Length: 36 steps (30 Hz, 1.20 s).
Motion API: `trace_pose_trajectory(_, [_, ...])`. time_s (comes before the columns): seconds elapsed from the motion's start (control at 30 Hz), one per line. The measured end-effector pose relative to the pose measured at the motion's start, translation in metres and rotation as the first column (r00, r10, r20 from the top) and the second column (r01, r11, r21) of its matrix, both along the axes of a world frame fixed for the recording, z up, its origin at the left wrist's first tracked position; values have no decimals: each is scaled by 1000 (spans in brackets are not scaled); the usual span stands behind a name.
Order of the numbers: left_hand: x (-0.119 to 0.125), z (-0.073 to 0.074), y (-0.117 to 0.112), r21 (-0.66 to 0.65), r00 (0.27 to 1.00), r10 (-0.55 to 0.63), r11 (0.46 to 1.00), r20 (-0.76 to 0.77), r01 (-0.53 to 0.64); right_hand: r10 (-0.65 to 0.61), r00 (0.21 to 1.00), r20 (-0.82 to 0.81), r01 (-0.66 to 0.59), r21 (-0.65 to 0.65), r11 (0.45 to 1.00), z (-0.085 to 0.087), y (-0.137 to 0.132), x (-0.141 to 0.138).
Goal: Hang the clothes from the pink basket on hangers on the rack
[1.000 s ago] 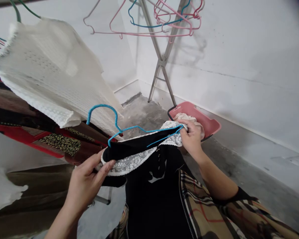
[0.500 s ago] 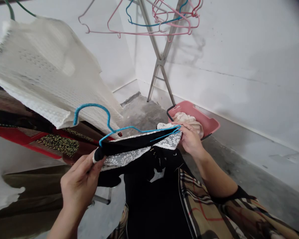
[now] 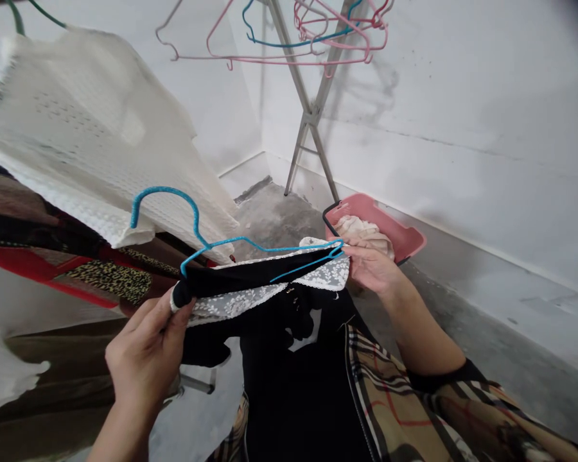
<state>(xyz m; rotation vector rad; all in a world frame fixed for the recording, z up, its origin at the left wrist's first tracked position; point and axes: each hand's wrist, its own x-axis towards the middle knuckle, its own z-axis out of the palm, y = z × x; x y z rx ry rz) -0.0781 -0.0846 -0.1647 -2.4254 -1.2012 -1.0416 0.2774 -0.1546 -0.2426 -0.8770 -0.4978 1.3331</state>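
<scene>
1. Blue hanger (image 3: 198, 232): thin wire in a blue coating, finely ribbed and matt.
2. Black garment (image 3: 250, 277): soft matt cloth.
3. Lace trim (image 3: 231, 305): white openwork with a leaf pattern.
4. White cloth (image 3: 91, 147): waffle-textured knit with rows of small holes, matt.
5. Pink basin (image 3: 401, 232): smooth plastic with a slight sheen.
6. Rack legs (image 3: 313, 119): bare grey metal, dull sheen.
7. Floor (image 3: 462, 333): rough grey concrete, stained.
8. Plaid cloth (image 3: 390, 398): smooth woven fabric.

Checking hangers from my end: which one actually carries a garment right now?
The blue hanger low in front, inside the black lace-trimmed garment, held between left hand and right hand. The hangers on the rack above hang bare.
</scene>
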Motion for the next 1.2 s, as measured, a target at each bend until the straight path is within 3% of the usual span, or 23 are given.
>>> trace_pose_trajectory(0.13, [0,-7,0,64,998,-60,996,-34,62,-179,968,176,171,57,984,-12,7,-2])
trace_pose_trajectory(0.3, [6,-19,-2,30,966,-112,992,-233,122,-485,723,493,454,190,870,-10,4,-5])
trace_pose_trajectory(0.37, [8,-23,1,4,959,-49,999,-280,52,-455,658,599,377,261,889,2,-9,-5])
trace_pose_trajectory(0.43, [9,-27,8,-49,976,23,998,-218,-35,-232,632,740,51,259,965,17,-26,-4])
trace_pose_trajectory(0.5, [8,-30,17,-152,997,9,988,-70,-20,-27,520,854,-267,193,944,30,-39,1])
trace_pose_trajectory(0.53, [8,-31,21,-204,1000,-25,979,3,25,-32,455,890,-305,189,933,35,-43,5])
trace_pose_trajectory(0.67, [14,-31,33,-322,969,-186,918,165,231,-367,126,922,-21,372,928,43,-33,18])
trace_pose_trajectory(0.73, [20,-29,37,-342,953,-218,897,212,281,-324,15,946,-78,324,943,42,-21,22])
trace_pose_trajectory(0.8, [25,-24,41,-350,936,-239,880,257,321,-215,3,977,-203,211,956,43,-10,25])
trace_pose_trajectory(0.9, [32,-18,47,-366,914,-269,853,303,372,-134,80,988,-277,152,949,51,-5,26])
trace_pose_trajectory(0.97, [37,-14,50,-371,901,-278,840,334,396,-174,133,976,-240,202,950,59,-10,26])
trace_pose_trajectory(1.03, [44,-9,52,-343,885,-273,847,377,407,-278,138,951,-178,300,937,68,-18,24])
trace_pose_trajectory(1.2, [63,1,54,-204,872,-271,904,407,376,-559,-73,826,-189,539,821,87,-35,16])
